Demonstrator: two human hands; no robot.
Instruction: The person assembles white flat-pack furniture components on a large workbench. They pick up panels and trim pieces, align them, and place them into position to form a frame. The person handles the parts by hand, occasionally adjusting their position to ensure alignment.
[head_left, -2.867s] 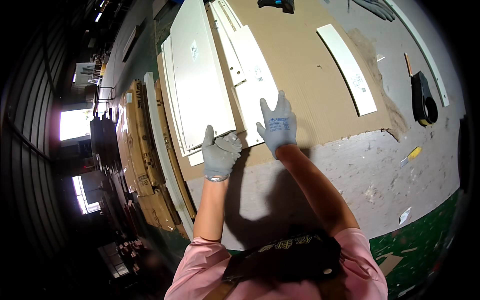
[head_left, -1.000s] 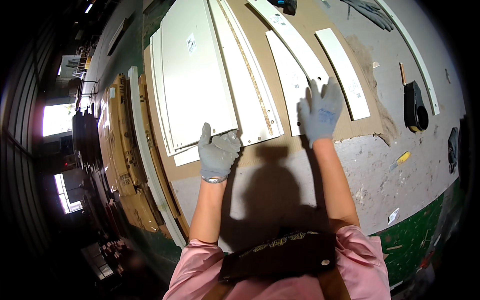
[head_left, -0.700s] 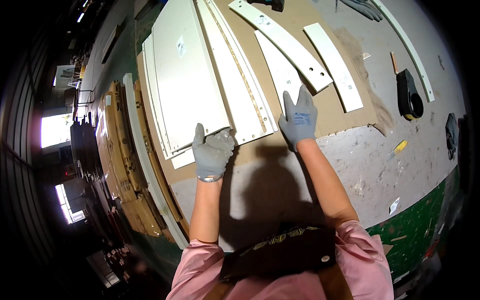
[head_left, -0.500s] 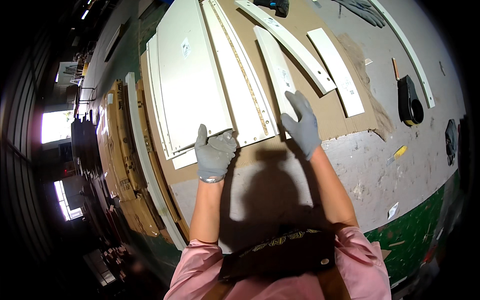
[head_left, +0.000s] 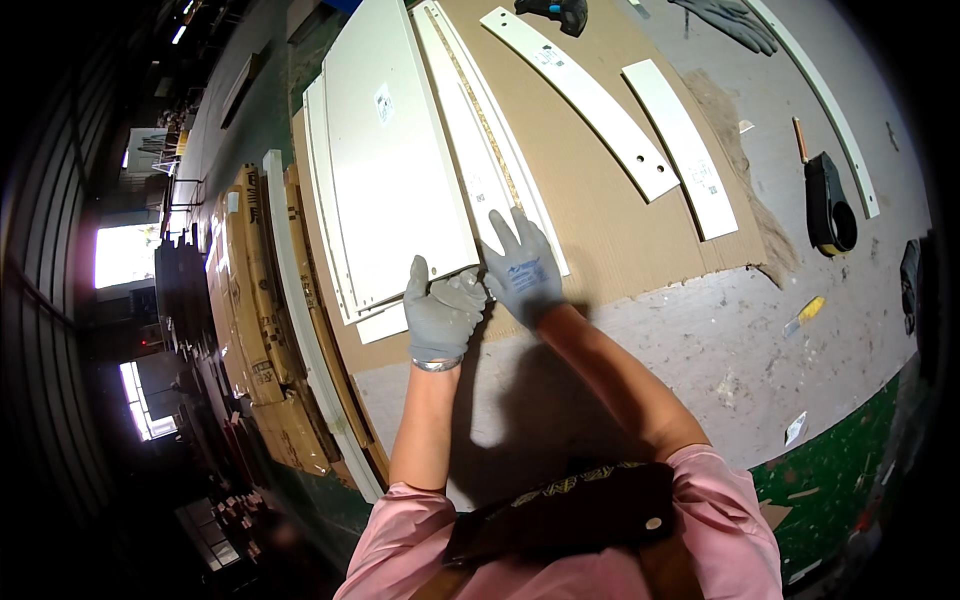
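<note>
My left hand, in a grey glove, grips the near corner of a large white panel, thumb on top and fingers curled at its edge. Just right of it, my gloved right hand lies palm down with fingers spread over a white board. Beneath these fingers is the near end of a white panel with a speckled brown groove. A small label shows beside my right fingertips, apparently on a narrow white board lying against the large panel; its outline is hard to make out.
Brown cardboard lies under the panels. To the right are a curved white board with holes, a shorter white board, a black tape roll, a yellow-handled cutter and grey gloves. Wrapped cartons stand left.
My right hand has moved left, and the narrow white board has left its place on the cardboard beside the curved board. My left hand keeps its grip on the large panel.
</note>
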